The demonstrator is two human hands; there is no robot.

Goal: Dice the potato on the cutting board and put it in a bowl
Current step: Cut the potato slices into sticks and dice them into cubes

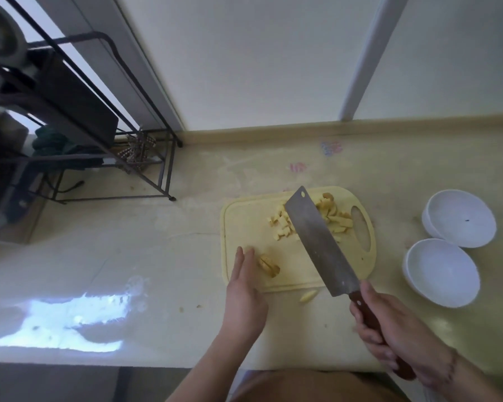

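Nearest me, my right hand [395, 329] grips the wooden handle of one cleaver [320, 242], its blade slanting up over the board [244, 216] toward the far edge. My left hand [244, 288] lies flat at the board's near left corner, fingers straight and together, resting just beside a small potato chunk [269, 266] that holds a few cuts.

On the board's far half sits a heap of potato pieces [285, 224], split by the blade into a left and a right cluster; I cannot count them. One stray strip [307, 295] lies off the board, just past its near edge.

Right of the board stand two white bowls [442, 271], touching each other, one nearer me and one farther; the farther one [459, 217] has a dark speck inside.

All this rests on a pale yellowish counter [128, 250], smeared and glossy, with a bright reflection left of the board. Behind the board runs a low backsplash below a white wall [259, 59]. Far left of the board stands one dark metal rack [145, 158] with cloths and other blurred items.
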